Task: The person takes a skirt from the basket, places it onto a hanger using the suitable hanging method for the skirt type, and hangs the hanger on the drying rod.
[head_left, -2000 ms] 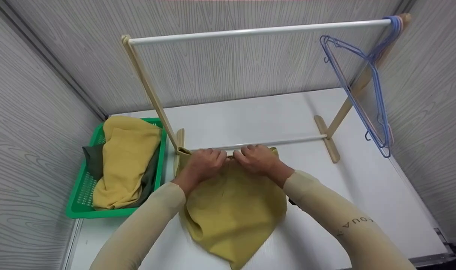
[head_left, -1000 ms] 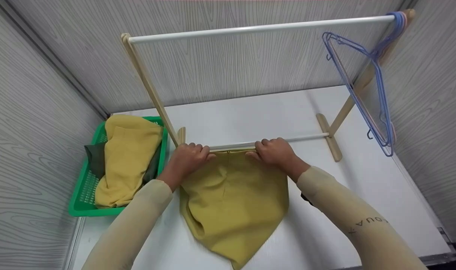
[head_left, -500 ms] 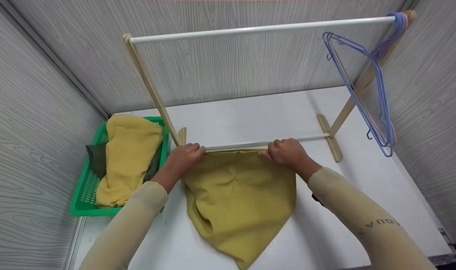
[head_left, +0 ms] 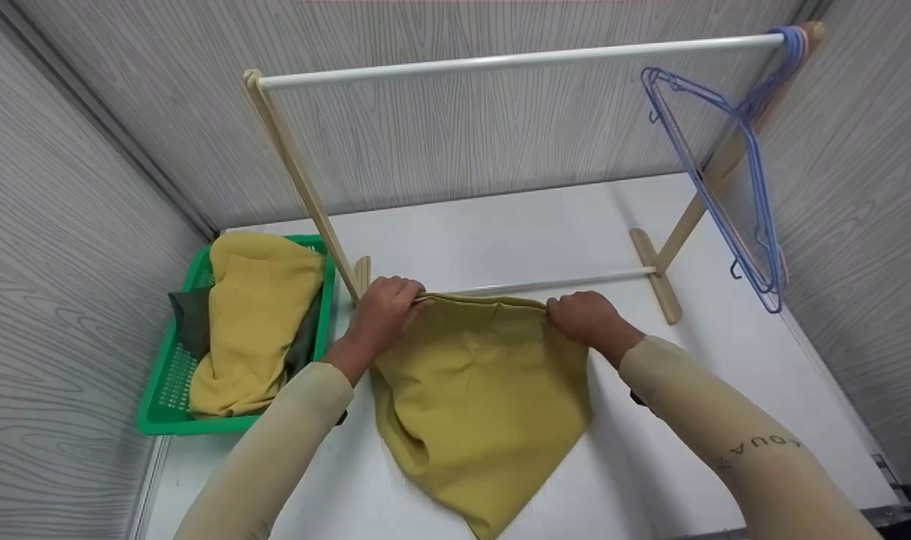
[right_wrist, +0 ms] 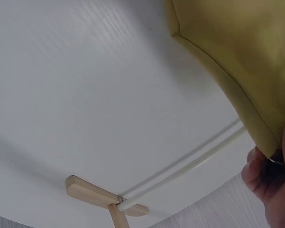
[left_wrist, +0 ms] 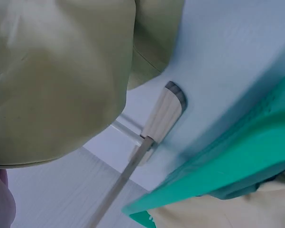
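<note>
A mustard-yellow garment hangs spread between my two hands in the head view, narrowing to a point toward the near side of the table. My left hand grips the left part of its upper edge, thumb on the near side. The right hand holds the right end of that edge with curled fingers. Between them the edge bows slightly and shows two layers. In the left wrist view the garment fills the upper left, covering most of the hand. In the right wrist view its seamed side runs down to the right fingers.
A green basket at the left holds yellow cloth and dark cloth. Behind the garment stands a rack with a white top rail, wooden legs and a lower bar. Blue and pink hangers hang at its right end.
From close together at the middle of the edge, my hands have moved apart toward its ends. The edge was pulled straight half a second ago and now sags a little.
</note>
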{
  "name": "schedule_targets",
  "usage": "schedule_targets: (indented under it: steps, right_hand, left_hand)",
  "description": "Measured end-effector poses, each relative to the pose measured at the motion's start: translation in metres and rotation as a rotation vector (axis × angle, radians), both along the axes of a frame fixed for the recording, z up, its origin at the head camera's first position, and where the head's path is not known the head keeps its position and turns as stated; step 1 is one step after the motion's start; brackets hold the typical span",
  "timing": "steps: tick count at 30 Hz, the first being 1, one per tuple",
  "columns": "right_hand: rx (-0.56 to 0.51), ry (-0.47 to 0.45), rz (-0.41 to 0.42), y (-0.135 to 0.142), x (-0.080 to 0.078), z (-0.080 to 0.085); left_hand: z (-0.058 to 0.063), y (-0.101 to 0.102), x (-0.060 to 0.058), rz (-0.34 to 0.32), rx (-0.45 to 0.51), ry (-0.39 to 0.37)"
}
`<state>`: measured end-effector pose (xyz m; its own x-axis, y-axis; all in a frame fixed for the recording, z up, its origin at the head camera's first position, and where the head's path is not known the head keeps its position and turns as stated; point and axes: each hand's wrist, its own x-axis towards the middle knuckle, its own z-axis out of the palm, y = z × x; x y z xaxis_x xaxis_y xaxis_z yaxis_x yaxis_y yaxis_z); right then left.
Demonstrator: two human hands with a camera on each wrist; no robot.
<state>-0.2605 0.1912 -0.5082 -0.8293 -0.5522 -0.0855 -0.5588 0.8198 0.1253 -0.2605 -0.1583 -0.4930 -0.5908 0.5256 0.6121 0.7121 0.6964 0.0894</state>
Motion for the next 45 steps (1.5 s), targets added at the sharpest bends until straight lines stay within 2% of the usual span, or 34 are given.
schedule_targets:
  steps: [3, 6, 9, 12, 15, 22, 28, 31, 35, 40, 42, 45]
  right_hand:
    - [0.069, -0.081, -0.071, -0.001, -0.001, 0.001]
    - [0.1, -0.101, -0.139, -0.003, -0.002, 0.002]
    - [0.125, -0.069, -0.179, -0.008, -0.004, 0.004]
    - [0.124, -0.009, -0.185, -0.018, -0.005, 0.005]
    - [0.068, 0.075, -0.124, -0.034, -0.005, 0.006]
    - [-0.114, 0.242, 0.129, -0.075, -0.005, 0.013]
    - [-0.18, 0.349, 0.29, -0.091, -0.004, 0.014]
    - [-0.206, 0.409, 0.326, -0.092, -0.005, 0.014]
    - [-0.241, 0.44, 0.313, -0.087, -0.006, 0.014]
    - [-0.229, 0.4, 0.351, -0.089, -0.004, 0.02]
    - [-0.22, 0.431, 0.386, -0.091, -0.004, 0.023]
    - [-0.211, 0.523, 0.44, -0.091, -0.005, 0.027]
  left_hand:
    - [0.002, 0.005, 0.002, 0.008, 0.0, 0.013]
    - [0.003, 0.011, 0.003, 0.0, -0.006, 0.024]
    - [0.004, 0.015, 0.005, -0.03, -0.013, 0.034]
    - [0.004, 0.02, 0.006, -0.065, -0.026, 0.05]
    - [0.003, 0.025, 0.006, -0.088, -0.04, 0.07]
    - [0.004, 0.035, 0.005, -0.085, -0.052, 0.119]
    - [0.003, 0.04, 0.005, -0.077, -0.083, 0.155]
    - [-0.003, 0.037, 0.007, -0.079, -0.07, 0.115]
    - [-0.013, 0.03, 0.008, -0.062, -0.081, 0.061]
    - [-0.016, 0.029, 0.009, -0.049, -0.148, 0.098]
    - [-0.015, 0.032, 0.008, -0.054, -0.165, 0.125]
    - [-0.017, 0.033, 0.006, -0.065, -0.16, 0.155]
